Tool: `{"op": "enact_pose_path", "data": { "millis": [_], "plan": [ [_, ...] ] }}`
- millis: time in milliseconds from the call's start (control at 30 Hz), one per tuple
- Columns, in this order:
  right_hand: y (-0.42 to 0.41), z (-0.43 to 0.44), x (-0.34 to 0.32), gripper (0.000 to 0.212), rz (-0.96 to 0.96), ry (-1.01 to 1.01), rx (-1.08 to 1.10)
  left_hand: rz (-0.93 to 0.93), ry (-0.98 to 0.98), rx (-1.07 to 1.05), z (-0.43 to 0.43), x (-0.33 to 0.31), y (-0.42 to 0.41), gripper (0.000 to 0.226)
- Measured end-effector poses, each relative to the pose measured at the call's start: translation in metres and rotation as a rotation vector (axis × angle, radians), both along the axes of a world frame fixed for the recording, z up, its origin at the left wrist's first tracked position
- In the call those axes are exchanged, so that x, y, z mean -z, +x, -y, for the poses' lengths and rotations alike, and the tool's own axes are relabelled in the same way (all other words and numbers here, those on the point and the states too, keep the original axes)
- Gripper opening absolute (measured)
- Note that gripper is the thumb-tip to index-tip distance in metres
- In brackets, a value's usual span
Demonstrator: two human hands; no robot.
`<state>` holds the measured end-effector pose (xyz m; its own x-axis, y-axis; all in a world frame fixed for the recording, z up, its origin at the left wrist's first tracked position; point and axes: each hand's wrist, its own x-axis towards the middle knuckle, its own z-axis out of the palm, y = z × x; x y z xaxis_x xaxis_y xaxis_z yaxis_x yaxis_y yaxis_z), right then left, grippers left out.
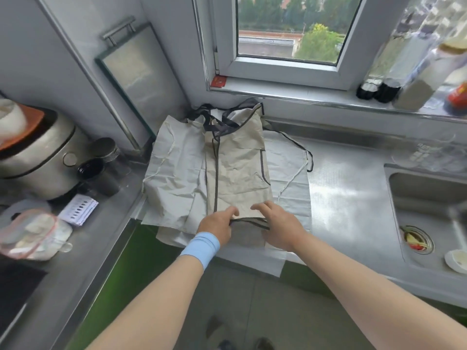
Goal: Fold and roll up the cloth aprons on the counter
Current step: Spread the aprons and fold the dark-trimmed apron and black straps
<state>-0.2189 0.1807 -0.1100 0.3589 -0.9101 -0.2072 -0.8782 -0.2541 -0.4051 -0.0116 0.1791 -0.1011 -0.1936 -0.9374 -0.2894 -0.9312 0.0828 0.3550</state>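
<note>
Nearest the lens, two bare forearms are stretched forward over the counter edge, a blue wristband [202, 247] being worn on the left one. The left hand [218, 224] is closed on the near, dark-trimmed hem of the beige apron [237, 170], the trim being pinched between thumb and curled fingers. The right hand [280, 223], just beside it, is laid on the same hem with its fingers extended and pressed onto the cloth; whether its thumb is tucked under the edge cannot be told.

The beige apron is stretched away from both hands as a long, narrow panel, already folded lengthwise, its dark straps bunched at the far end beyond the fingertips. A paler apron [177, 168] is spread beneath it, showing out to either side of the hands and hanging over the counter [353, 198] edge below the right wrist. A sink [429, 198] lies well to the right of the right hand, a rice cooker [38, 157] well to the left of the left.

The lengthwise fold appears done, and the roll is judged to be just starting from the near hem. A tight, even first turn would be called for next, both corners being lifted together and carried away from the body, so that the roll is kept straight and the paler apron is not dragged along.
</note>
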Motion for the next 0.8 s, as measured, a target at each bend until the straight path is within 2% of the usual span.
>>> {"op": "enact_pose_path", "data": {
  "millis": [33, 67, 167, 233, 300, 367, 467, 567, 700, 800],
  "plan": [
    [-0.004, 0.0, -0.004, 0.066, -0.033, 0.048, -0.012, -0.004, 0.021, -0.015, 0.002, -0.007, -0.001, 0.031],
    [-0.008, -0.001, -0.01, 0.062, -0.051, 0.07, 0.002, -0.001, 0.065, -0.024, 0.005, -0.015, -0.001, 0.028],
    [-0.019, 0.004, -0.031, 0.037, 0.024, 0.136, 0.072, 0.051, 0.265, 0.029, 0.015, -0.043, -0.002, 0.028],
    [-0.024, 0.01, -0.054, 0.027, 0.085, 0.375, 0.067, 0.085, 0.449, 0.059, 0.018, -0.066, -0.003, 0.032],
    [-0.028, 0.015, -0.074, 0.02, 0.138, 0.598, 0.055, 0.01, 0.635, -0.012, 0.022, -0.082, -0.003, 0.042],
    [-0.034, 0.026, -0.086, 0.019, 0.221, 0.619, 0.082, -0.043, 0.682, -0.044, 0.027, -0.093, -0.002, 0.043],
    [-0.034, 0.052, -0.084, 0.02, 0.332, 0.403, 0.194, -0.015, 0.45, -0.007, 0.052, -0.089, 0.001, 0.027],
    [-0.028, 0.079, -0.071, 0.02, 0.274, 0.089, 0.27, -0.03, 0.119, -0.077, 0.078, -0.078, 0.002, 0.02],
    [-0.013, 0.118, -0.051, 0.015, 0.292, -0.096, 0.372, 0.031, -0.206, -0.16, 0.113, -0.058, -0.001, 0.023],
    [-0.002, 0.154, -0.036, 0.019, 0.258, -0.153, 0.402, 0.101, -0.474, -0.103, 0.134, -0.036, -0.004, 0.029]
  ]
}}
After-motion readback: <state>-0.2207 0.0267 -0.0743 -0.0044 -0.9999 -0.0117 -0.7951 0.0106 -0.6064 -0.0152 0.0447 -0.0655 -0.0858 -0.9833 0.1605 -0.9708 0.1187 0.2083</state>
